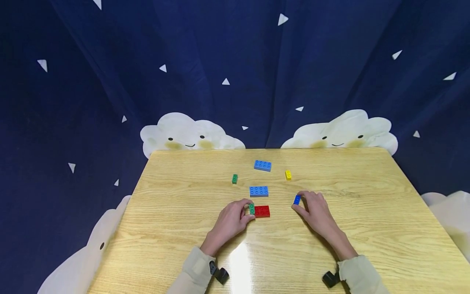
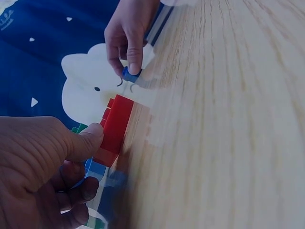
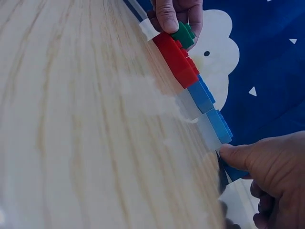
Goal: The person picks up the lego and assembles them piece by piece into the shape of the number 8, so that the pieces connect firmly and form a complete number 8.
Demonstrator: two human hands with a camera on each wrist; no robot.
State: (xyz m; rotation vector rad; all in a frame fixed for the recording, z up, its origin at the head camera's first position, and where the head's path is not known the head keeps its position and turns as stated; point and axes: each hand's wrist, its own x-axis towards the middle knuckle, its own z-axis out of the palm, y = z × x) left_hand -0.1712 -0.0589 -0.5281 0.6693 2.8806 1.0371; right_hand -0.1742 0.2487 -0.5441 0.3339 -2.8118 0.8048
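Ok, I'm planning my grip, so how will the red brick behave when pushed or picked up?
The red brick has crisp edges and looks like plastic, so it's probably stiff and light. Its low, boxy shape makes rolling or tipping unlikely. The table shows a glossy reflection, suggesting it could slide easily when pushed.

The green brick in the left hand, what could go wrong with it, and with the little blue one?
The green brick is at one end of the red brick; if the left hand presses unevenly, it might sit crooked.
The right hand pinches the little blue brick between thumb and finger, so it could slip.
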